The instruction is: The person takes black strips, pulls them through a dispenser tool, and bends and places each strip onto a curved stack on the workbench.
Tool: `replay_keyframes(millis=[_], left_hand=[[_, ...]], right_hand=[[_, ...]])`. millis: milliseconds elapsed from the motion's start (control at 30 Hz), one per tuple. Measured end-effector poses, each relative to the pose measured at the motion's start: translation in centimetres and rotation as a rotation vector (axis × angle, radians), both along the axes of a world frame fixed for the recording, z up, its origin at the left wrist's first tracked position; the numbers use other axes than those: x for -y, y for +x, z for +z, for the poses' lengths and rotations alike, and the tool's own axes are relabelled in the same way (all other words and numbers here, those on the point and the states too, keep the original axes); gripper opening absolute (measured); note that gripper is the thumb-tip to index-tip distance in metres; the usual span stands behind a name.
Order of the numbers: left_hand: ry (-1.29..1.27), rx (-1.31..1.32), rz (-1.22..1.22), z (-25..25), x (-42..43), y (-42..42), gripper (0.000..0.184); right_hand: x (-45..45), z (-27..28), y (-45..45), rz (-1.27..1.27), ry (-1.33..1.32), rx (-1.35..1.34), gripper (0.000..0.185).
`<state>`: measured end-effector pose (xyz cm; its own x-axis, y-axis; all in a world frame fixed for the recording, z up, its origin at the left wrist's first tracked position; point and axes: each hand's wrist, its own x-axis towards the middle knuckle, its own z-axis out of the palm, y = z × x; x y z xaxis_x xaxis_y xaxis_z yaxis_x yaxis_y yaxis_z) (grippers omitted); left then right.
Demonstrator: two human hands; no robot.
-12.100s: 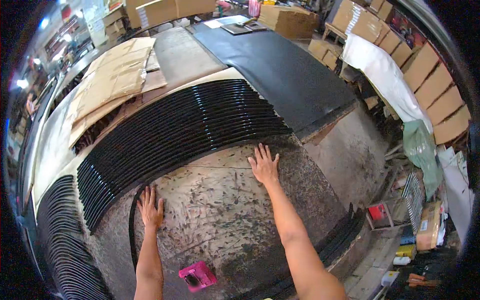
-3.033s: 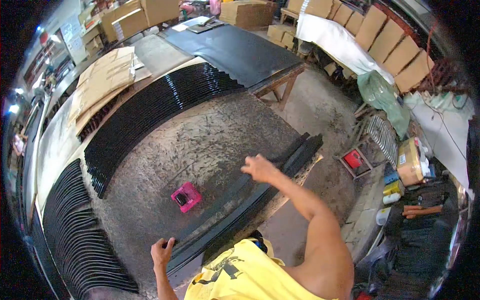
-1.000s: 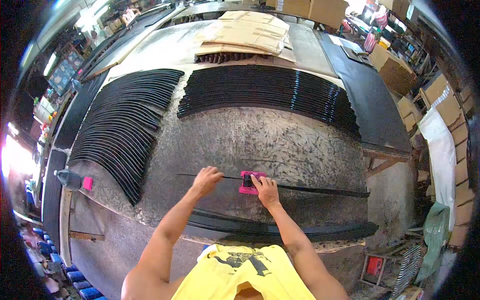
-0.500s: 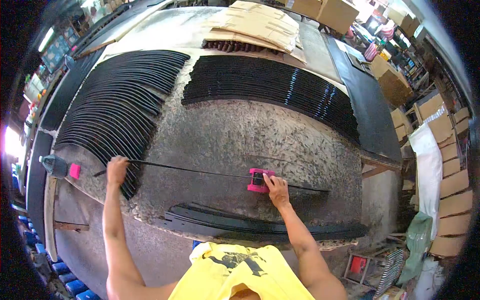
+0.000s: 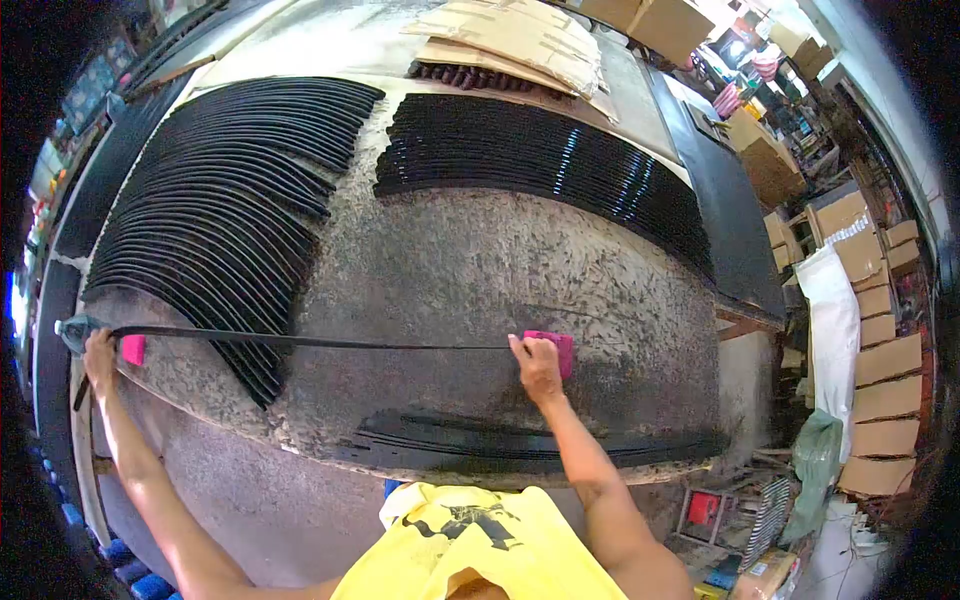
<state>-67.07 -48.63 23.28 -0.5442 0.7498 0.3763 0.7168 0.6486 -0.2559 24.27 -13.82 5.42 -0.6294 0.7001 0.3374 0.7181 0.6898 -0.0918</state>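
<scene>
A long, thin black strip (image 5: 330, 343) stretches almost straight across the worktable between my two hands. My left hand (image 5: 99, 362) is closed around it at the far left, beside a clear bottle (image 5: 76, 333) and a small pink block (image 5: 133, 349); a short tail hangs below the hand. My right hand (image 5: 541, 370) is closed at the strip's right end, its thumb pointing left. Against the fingers of that hand is a pink tool (image 5: 565, 352), partly hidden; whether the hand also grips it, I cannot tell.
Curved black strips (image 5: 215, 200) lie in rows at the left of the table (image 5: 440, 250). Another dark row (image 5: 540, 150) lies along the back, near cardboard sheets (image 5: 505, 45). Flat black strips (image 5: 530, 445) line the near edge. Cardboard boxes (image 5: 875, 400) stand at right.
My left hand has moved left, drawing the strip with it. The strip's right end has gone from beyond the pink tool to my right hand. The tool sits slightly further right and turned.
</scene>
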Motion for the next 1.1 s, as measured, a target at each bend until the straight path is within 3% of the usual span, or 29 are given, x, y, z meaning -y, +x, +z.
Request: replay_keyframes(millis=[33,100,233,300,333,433,467,500,533,567,600,633,700,800,933,1100], left_hand=[[-0.038,-0.002,-0.015,-0.1,2.7,-5.8,0.016],[-0.077,-0.107,0.074,4.2,4.8,-6.1,0.017],[-0.172,-0.144,0.263,12.9,6.8,-1.0,0.017],[-0.251,-0.055,0.210,14.7,5.6,3.5,0.013],[-0.033,0.088,0.102,12.2,6.6,1.9,0.015],[-0.136,0.246,-0.097,9.2,-3.0,19.8,0.020],[-0.128,0.350,-0.190,6.6,-5.9,24.6,0.019],[-0.129,0.454,-0.282,4.4,-9.2,30.1,0.018],[-0.162,0.515,-0.363,2.7,-12.7,35.8,0.018],[-0.207,0.562,-0.439,1.2,-16.2,41.6,0.019],[-0.418,0.487,-0.412,3.5,-20.1,50.3,0.021],[-0.231,0.596,-0.730,-2.5,-22.7,51.3,0.023],[-0.346,0.688,-0.794,-1.4,-28.5,62.8,0.024],[-0.320,0.829,-1.162,-2.7,-34.8,74.6,0.028],[-0.258,0.955,-1.322,-2.7,-39.7,84.6,0.028],[-0.288,0.929,-1.338,-3.5,-42.2,88.8,0.027]], right_hand=[[0.2,-0.1,-1.6,0.012,-0.016,-0.021,0.054],[0.9,-1.1,-4.1,0.038,-0.042,-0.087,0.054],[1.3,0.1,-5.1,0.114,-0.064,-0.182,0.052],[-0.3,3.1,-1.6,0.126,-0.117,-0.231,0.047],[-1.5,6.0,1.3,0.107,-0.059,-0.182,0.044],[-6.4,13.8,15.5,-0.051,0.193,-0.185,0.029],[-6.4,19.8,20.1,-0.148,0.269,-0.049,0.020],[-8.4,21.9,26.8,-0.226,0.335,-0.191,0.018],[-8.4,27.4,32.0,-0.389,0.425,-0.020,0.017],[-8.2,33.4,38.0,-0.648,0.303,-0.054,0.017],[-7.6,38.9,42.5,-0.832,0.367,-0.279,0.025],[-6.3,43.3,47.4,-0.921,0.472,-0.320,0.024],[-1.8,49.7,56.2,-0.999,0.675,-0.179,0.023],[5.4,53.3,64.9,-1.055,0.812,0.147,0.020],[9.6,54.7,69.8,-1.052,0.838,0.374,0.018],[10.6,56.2,71.8,-1.008,0.872,0.529,0.019]])
